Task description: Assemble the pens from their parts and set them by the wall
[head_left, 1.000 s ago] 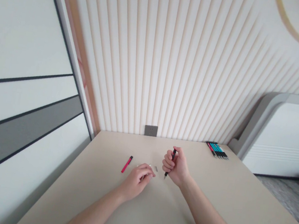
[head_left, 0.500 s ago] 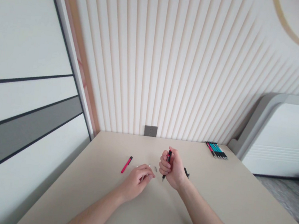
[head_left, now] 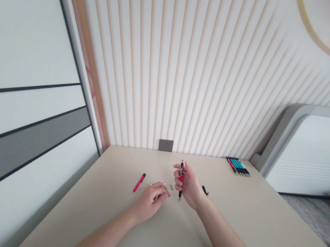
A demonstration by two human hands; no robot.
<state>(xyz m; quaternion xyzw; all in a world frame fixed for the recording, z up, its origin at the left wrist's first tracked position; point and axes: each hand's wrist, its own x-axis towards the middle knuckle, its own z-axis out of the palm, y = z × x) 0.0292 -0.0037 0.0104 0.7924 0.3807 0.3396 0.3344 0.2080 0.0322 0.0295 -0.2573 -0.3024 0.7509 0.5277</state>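
My right hand (head_left: pixel 191 186) holds a red and black pen (head_left: pixel 181 178) nearly upright above the table, metal tip down. Its fingers curl round the barrel, and a pinkish end shows at the top. To the left, my left hand (head_left: pixel 151 200) rests low at the table with fingers bent and the thumb close to them. Something thin and pale shows under those fingers, too small to name. Between the hands lies a small metallic piece (head_left: pixel 171 187). A pink-red barrel with a black end (head_left: pixel 139 182) lies left of my left hand. Behind my right wrist is a black piece (head_left: pixel 205 190), partly hidden.
A row of several teal, black and red pens (head_left: pixel 238 166) lies at the table's back right. The beige table (head_left: pixel 104 228) meets a ribbed wall with a dark socket (head_left: pixel 166 145). A cabinet (head_left: pixel 28 155) stands left, a pale headboard (head_left: pixel 311 153) right.
My right hand has turned and loosened its fingers, so more of the pen's red barrel shows. The pen has shifted slightly left. My left hand stays almost still.
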